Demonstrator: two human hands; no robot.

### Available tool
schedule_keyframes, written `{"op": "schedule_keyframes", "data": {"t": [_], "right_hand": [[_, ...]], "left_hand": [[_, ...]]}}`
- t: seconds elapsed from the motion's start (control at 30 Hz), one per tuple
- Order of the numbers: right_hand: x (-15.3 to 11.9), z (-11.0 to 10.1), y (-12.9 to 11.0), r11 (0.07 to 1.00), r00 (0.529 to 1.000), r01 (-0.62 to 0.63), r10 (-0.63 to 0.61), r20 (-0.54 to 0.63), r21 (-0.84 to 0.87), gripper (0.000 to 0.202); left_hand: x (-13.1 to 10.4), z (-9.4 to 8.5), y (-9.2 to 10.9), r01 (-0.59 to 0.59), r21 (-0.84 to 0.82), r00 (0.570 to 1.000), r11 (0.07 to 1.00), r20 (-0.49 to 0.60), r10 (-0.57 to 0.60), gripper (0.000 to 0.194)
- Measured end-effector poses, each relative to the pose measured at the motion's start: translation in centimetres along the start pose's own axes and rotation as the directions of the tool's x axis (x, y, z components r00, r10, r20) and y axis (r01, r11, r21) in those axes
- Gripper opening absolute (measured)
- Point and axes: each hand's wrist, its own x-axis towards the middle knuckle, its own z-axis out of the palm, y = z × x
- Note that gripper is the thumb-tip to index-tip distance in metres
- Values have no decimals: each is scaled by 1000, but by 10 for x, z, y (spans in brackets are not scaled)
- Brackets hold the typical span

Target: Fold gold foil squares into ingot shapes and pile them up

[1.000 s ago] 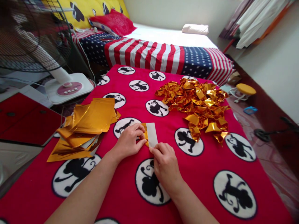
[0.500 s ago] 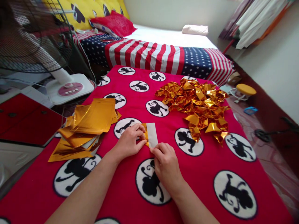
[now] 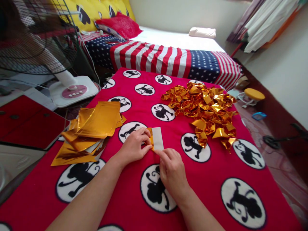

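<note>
A partly folded sheet of gold foil paper (image 3: 157, 138) lies on the red cloth between my hands, its pale grey back showing on the right and a gold strip on the left. My left hand (image 3: 136, 143) is closed on the gold left side, thumb and fingers pinching it. At the sheet's lower edge, my right hand (image 3: 172, 166) has its index finger stretched to the near corner, touching the paper close to my left thumb; its other fingers are curled. What lies under my left fingers is hidden.
Left of my hands is a loose stack of flat gold foil sheets (image 3: 96, 120). Several folded gold foil pieces (image 3: 204, 106) form a heap at the right. A fan base (image 3: 74, 91) stands beyond the cloth's left edge, and a bed (image 3: 168, 61) is behind.
My right fingertips have shifted left along the near edge toward my left thumb. More of the sheet's grey back shows. The view has moved slightly.
</note>
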Motion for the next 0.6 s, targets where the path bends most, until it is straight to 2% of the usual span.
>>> {"op": "schedule_keyframes", "data": {"t": [0.4,0.6], "right_hand": [[0,5,1,995,999,41,-39,26,-90,36],[0,5,-2,994,999,19,-14,49,-106,36]], "left_hand": [[0,1,0,-1,-16,1000,1000,-16,1,13],[2,0,0,60,-36,998,998,-12,-61,14]]}}
